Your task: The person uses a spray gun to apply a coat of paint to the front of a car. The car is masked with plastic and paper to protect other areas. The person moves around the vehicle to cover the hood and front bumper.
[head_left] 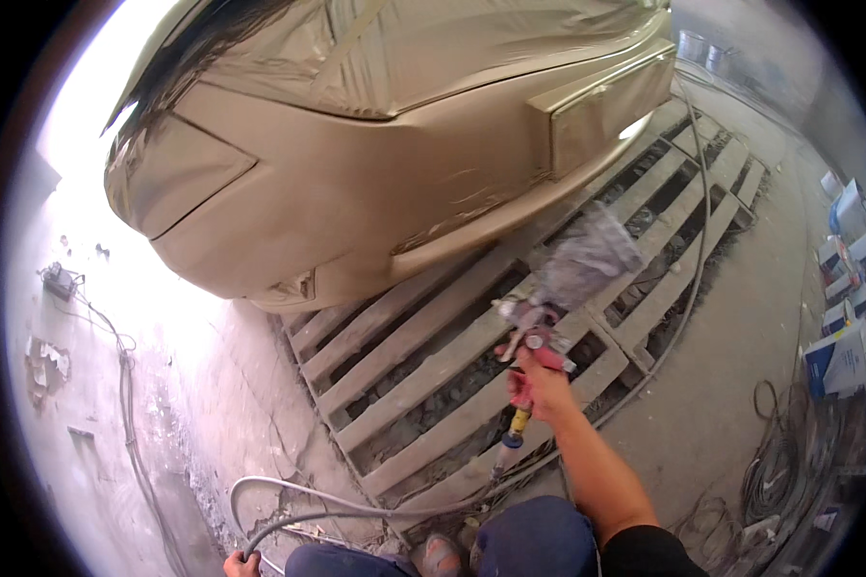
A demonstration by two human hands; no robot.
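My right hand (545, 388) is closed round the red handle of a paint spray gun (546, 345). On top of the gun sits a cloudy, paint-smeared cup (592, 262), slightly blurred. From the foot of the handle a grey air hose (356, 515) runs down and left in a loop. My left hand (241, 564), only partly in view at the lower edge, is closed on that hose. Ahead of the gun, apart from it, stands a car bumper (356, 183) coated in gold-beige paint. Wrinkled plastic film (433, 58) and tape cover the bodywork above it.
Slatted grating (433, 385) with dark gaps lies under and before the car. A second hose (707, 212) curves along its right side. Cans and boxes (842, 351) line the right wall, near a coiled cable (772, 466). Cables (128, 413) hang on the left wall.
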